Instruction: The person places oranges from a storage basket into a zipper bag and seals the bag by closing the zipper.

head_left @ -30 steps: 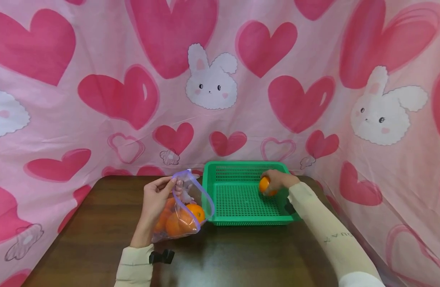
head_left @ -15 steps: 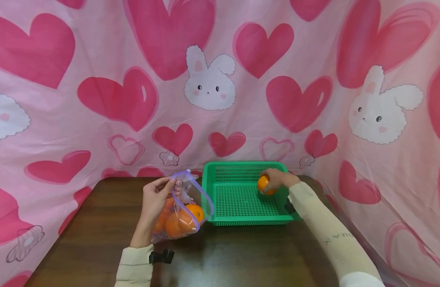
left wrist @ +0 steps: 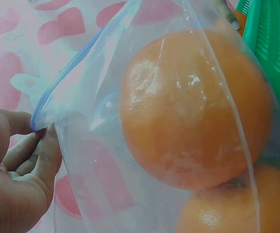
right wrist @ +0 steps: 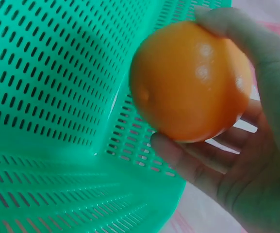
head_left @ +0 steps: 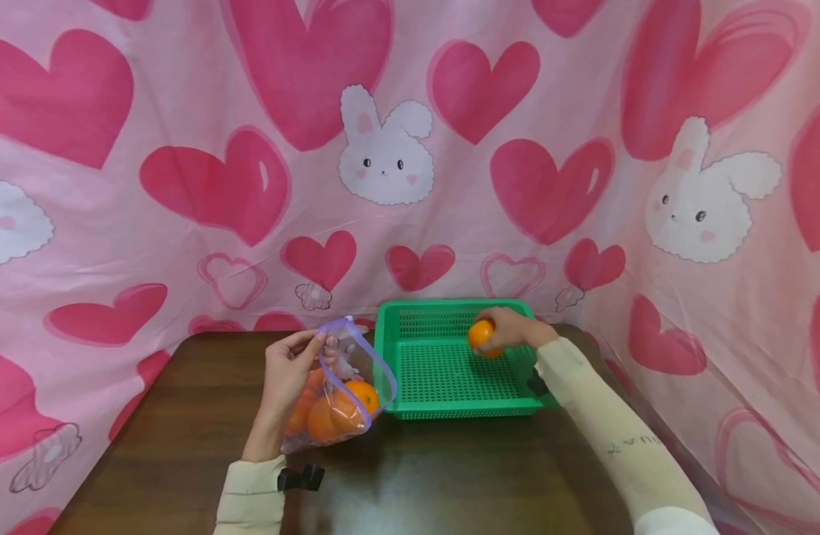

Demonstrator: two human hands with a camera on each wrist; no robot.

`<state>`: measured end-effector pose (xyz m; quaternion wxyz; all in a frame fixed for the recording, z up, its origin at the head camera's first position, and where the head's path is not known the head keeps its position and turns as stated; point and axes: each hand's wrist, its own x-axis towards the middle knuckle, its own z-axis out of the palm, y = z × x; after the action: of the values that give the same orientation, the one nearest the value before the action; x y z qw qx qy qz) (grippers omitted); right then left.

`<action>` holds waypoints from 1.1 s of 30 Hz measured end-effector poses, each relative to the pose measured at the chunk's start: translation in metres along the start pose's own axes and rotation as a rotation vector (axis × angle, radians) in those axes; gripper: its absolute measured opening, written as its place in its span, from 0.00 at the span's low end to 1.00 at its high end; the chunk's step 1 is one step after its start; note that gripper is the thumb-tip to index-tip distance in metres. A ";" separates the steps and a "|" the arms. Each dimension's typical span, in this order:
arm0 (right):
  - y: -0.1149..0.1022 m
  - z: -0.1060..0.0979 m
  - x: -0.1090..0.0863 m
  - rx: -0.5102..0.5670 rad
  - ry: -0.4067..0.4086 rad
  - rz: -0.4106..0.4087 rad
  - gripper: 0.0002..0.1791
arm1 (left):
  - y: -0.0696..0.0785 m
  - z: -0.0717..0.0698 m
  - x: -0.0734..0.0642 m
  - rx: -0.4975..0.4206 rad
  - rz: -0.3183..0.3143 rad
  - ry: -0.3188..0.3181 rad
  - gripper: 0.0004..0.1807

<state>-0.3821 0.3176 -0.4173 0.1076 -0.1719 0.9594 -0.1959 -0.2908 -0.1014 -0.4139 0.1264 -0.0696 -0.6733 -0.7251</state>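
Observation:
My left hand (head_left: 288, 375) pinches the purple-edged rim of a clear zip bag (head_left: 348, 348), whose mouth gapes toward the right. Several oranges (head_left: 336, 416) fill the bag's lower part; two of them show large through the plastic in the left wrist view, the upper orange (left wrist: 193, 111) above the lower orange (left wrist: 237, 208). With fingers and thumb, my right hand (head_left: 512, 328) grips another orange (right wrist: 188, 82) over the right part of a green slotted basket (head_left: 463, 407). The orange's underside overlaps the basket floor in the head view.
A dark brown wooden table (head_left: 450, 475) carries the basket, which stands close right of the bag. Behind the table and to the right hangs a pink cloth (head_left: 463, 215) with hearts and rabbits. A black wrist mount (head_left: 301, 478) sits on the left sleeve.
My right hand has raised the orange slightly and carried it a little left over the basket. The left hand keeps its hold on the bag, nearly still.

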 end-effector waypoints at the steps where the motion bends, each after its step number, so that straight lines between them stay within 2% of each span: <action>1: -0.002 0.000 0.000 0.001 0.007 -0.007 0.37 | 0.000 0.000 0.000 -0.004 0.002 0.000 0.16; 13: -0.028 -0.001 -0.001 0.035 0.063 -0.133 0.34 | 0.000 -0.001 0.001 -0.014 0.001 0.007 0.16; 20: -0.042 -0.001 -0.002 0.040 0.101 -0.241 0.34 | -0.001 -0.002 0.000 -0.007 0.004 0.002 0.16; 33: -0.073 -0.002 -0.007 -0.011 0.133 -0.319 0.34 | -0.001 -0.004 -0.001 0.035 -0.008 0.001 0.18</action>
<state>-0.3549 0.2581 -0.3841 0.0105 -0.3095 0.9260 -0.2160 -0.2902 -0.1053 -0.4154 0.1248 -0.0643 -0.6862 -0.7137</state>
